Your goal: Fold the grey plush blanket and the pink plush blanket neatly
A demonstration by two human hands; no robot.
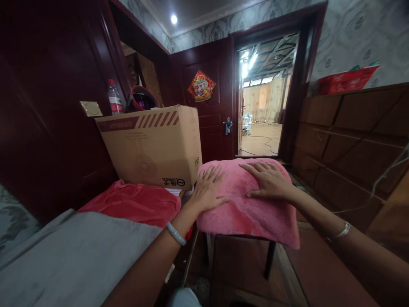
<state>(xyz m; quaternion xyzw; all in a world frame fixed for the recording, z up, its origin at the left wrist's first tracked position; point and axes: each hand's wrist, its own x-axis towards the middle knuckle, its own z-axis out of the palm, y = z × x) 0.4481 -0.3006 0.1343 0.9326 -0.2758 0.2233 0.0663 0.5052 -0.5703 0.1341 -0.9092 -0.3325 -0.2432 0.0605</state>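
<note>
A pink plush cloth [236, 213] lies over a small dark-legged stool or table [270, 258], its near edge hanging past the top. My left hand [207, 189] rests on the cloth's left part, palm down, fingers spread. On the right part, my right hand [268, 181] lies flat with its fingers pointing left and away. Both hands touch the cloth without gripping it. Slight creases and a darker patch show between them. The seat under the cloth is hidden.
Left of the cloth are a red cloth [134, 200] and a grey cover [83, 243]. Behind them stands a large cardboard box [153, 149] with a plastic bottle [114, 98] on top. Stacked brown boxes [361, 128] line the right wall. An open doorway [262, 98] is ahead.
</note>
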